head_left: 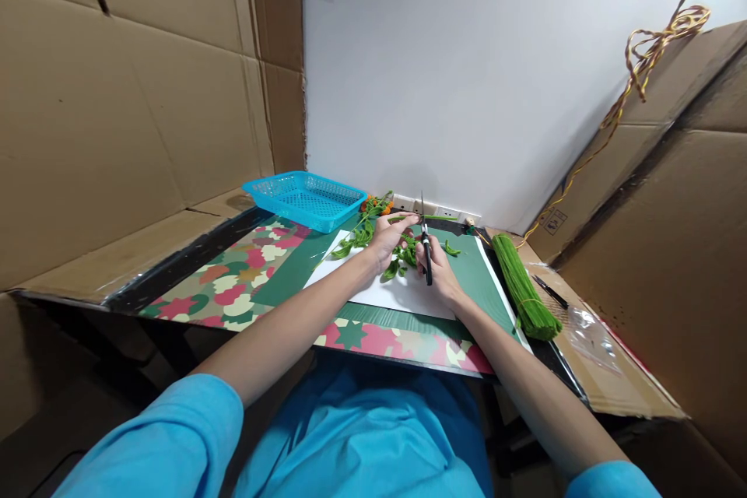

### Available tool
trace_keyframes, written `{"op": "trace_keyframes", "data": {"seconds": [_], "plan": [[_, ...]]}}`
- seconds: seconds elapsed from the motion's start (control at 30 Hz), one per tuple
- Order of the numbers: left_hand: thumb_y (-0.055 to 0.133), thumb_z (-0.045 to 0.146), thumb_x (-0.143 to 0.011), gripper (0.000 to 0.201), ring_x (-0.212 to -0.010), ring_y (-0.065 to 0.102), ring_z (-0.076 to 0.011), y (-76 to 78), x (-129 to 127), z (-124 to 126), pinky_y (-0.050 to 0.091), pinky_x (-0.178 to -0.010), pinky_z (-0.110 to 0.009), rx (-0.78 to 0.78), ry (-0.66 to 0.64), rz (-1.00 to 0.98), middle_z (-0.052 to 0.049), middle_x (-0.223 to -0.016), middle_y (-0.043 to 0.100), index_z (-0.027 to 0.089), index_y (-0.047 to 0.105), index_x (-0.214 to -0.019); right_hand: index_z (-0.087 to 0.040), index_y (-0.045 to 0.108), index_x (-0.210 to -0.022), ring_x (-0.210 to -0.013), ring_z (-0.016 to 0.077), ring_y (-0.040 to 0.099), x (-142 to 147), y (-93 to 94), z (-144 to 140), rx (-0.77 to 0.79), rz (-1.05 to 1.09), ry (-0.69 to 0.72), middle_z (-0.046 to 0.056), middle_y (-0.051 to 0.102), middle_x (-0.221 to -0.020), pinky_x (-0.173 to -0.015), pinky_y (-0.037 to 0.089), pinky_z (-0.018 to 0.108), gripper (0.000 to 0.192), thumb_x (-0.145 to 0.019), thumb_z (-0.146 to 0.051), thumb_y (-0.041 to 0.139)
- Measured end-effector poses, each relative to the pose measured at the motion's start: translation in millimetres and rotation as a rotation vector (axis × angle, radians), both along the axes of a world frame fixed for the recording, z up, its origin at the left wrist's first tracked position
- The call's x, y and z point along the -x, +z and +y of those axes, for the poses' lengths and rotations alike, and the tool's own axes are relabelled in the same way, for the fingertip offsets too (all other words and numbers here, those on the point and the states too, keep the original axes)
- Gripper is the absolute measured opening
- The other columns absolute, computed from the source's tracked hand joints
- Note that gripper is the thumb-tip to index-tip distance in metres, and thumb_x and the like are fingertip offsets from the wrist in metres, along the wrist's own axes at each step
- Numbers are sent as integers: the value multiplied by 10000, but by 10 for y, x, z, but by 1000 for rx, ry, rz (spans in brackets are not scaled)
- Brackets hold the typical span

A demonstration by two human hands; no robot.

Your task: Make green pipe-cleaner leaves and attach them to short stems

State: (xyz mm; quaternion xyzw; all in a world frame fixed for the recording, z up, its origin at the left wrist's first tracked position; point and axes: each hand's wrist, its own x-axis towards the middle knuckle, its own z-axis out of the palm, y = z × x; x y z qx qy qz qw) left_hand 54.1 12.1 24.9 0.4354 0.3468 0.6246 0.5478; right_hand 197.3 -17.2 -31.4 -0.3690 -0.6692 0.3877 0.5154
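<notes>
Green stem (442,219): up off the white sheet (373,294), roughly level, pinched in the fingers of the left hand (390,241), free end toward 3 o'clock (12 = away from the person, clock centred on stem). Right hand (439,271) is closed round the black handles of the scissors (428,261); blades point to 12 and cross the stem in view. Can't tell if they touch it or how far they're open.

Green leaves (392,269) loose on the sheet at 7, just below the hands; one more at 5. Sheet sits on a green mat (489,288). Orange flowers (387,208) at 9, near left hand, beside the blue basket (292,208), farther out at 9. Socket strip (448,212) at 12, along the wall.

Green bundle (521,288), tied, at 4. Past it, same bearing: slim dark tool (552,292), then clear plastic bag (592,338). Camouflage-pattern surface (222,280) toward 8. Twisted wire (612,113) hangs at 2, over cardboard (694,233).
</notes>
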Motion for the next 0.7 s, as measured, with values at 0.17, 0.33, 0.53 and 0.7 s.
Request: {"op": "trace_keyframes", "data": {"seconds": [0.17, 0.33, 0.53, 0.7], "plan": [[921, 272, -628, 288, -564, 576, -99, 16, 7, -13, 312, -401, -194, -4, -8, 0, -58, -780, 733, 147, 774, -841, -275, 555, -1193, -664, 181, 478, 1, 8, -4, -1, -13, -2, -35, 481, -761, -633, 441, 308, 508, -955, -723, 575], [893, 242, -664, 229, -551, 570, -90, -9, 7, 2, 308, -384, -185, -26, -12, -10, -55, -784, 731, 144, 777, -836, -261, 547, -1176, -661, 171, 472, -9, 18, -18, -12, -21, 9, -38, 484, -769, -629, 441, 301, 478, -974, -693, 567], [894, 235, -689, 225, -548, 603, -89, -12, -4, 4, 329, -387, -176, -17, -11, -7, -72, -834, 758, 135, 774, -851, -273, 575, -1218, -793, 208, 570, -16, 30, -24, -6, -14, 1, 0, 581, -862, -693, 491, 321, 461, -974, -664, 591], [894, 244, -722, 248, -591, 702, -137, 5, -10, -15, 353, -385, -183, -24, -33, -11, -112, -932, 795, 130, 766, -901, -264, 563, -1189, -729, 186, 509, -18, 17, -17, -3, -21, 15, -15, 528, -832, -669, 456, 307, 461, -979, -675, 577]]}}
